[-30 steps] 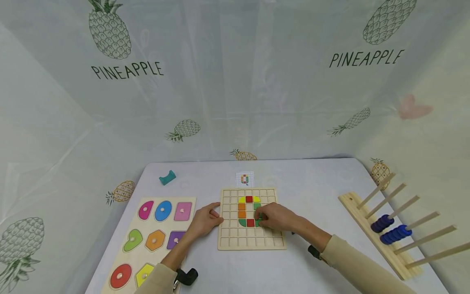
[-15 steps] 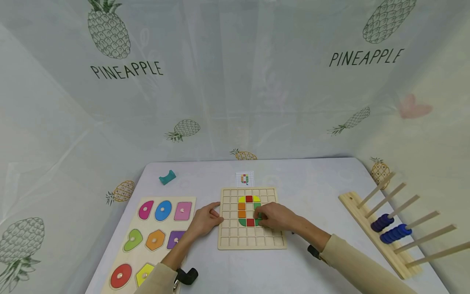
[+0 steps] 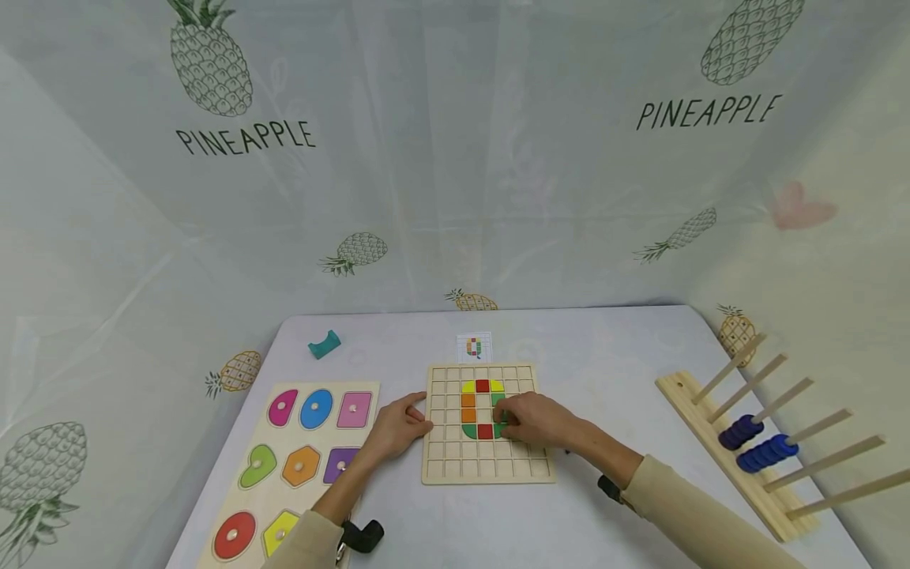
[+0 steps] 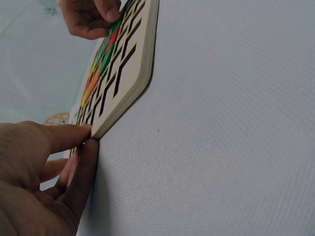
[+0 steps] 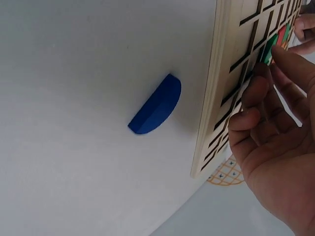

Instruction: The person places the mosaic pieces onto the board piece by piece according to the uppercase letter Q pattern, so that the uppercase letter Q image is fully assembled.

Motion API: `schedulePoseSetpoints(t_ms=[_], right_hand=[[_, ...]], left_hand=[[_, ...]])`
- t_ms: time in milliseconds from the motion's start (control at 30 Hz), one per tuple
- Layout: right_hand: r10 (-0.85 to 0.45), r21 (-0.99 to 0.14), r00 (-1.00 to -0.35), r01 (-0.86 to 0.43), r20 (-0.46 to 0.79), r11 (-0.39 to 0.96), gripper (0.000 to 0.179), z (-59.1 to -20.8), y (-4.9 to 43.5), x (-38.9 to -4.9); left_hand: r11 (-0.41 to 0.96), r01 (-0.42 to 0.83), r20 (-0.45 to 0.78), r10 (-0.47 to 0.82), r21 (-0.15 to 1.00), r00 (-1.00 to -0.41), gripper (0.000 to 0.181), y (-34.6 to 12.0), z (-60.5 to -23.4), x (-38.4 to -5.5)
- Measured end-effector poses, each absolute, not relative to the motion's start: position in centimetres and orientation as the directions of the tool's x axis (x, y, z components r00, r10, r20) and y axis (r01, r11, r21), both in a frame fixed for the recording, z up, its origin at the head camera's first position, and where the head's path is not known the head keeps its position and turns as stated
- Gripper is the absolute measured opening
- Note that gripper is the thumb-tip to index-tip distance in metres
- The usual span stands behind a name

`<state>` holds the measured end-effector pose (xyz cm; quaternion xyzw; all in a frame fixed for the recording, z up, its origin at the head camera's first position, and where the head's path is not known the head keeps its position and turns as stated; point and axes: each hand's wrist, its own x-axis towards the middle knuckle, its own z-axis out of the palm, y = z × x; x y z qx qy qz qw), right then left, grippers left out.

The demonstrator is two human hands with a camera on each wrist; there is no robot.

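Note:
A square wooden grid board (image 3: 444,466) lies mid-table, with red, yellow, orange and green tiles forming a ring in its cells. My left hand (image 3: 396,427) pinches the board's left edge; in the left wrist view its thumb (image 4: 74,135) lies over the rim and a finger is against the edge. Over the ring's right side, my right hand (image 3: 536,419) has thumb and index finger curled at a green tile (image 5: 269,48), partly hiding that column. A blue half-round piece (image 5: 156,105) lies on the table beside the board's right edge, near the right wrist.
Behind the board lies a small pattern card (image 3: 473,348). A teal curved piece (image 3: 325,345) is at the back left. To the left is a knobbed shape puzzle (image 3: 298,436), partly under the left forearm. A wooden peg stand (image 3: 732,454) with blue rings stands at right.

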<state>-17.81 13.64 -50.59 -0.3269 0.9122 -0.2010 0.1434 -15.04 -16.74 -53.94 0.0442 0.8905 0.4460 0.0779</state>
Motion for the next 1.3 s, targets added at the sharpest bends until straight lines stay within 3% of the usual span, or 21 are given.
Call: schedulePoseSetpoints(t_ms=[400,733,1300], right_hand=[[-0.632,-0.573,-0.744,-0.427,-0.217,0.700,0.012,-49.5,17.9,-17.8],[-0.607,-0.528,-0.726,-0.393,-0.324,0.753,0.027,-49.3,22.0,-17.4],[-0.612,-0.517,-0.738,-0.419,-0.285,0.746,0.019,-49.9,22.5,-17.1]], left_hand=[[0.608,0.021,-0.094,0.156,0.794,-0.983,0.062,-16.8,-53.8,-15.1],[0.611,0.017,-0.096,0.152,0.792,-0.984,0.062,-16.9,-53.9,-15.2],[0.611,0.012,-0.098,0.145,0.791,-0.985,0.062,-16.7,-53.8,-15.0]])
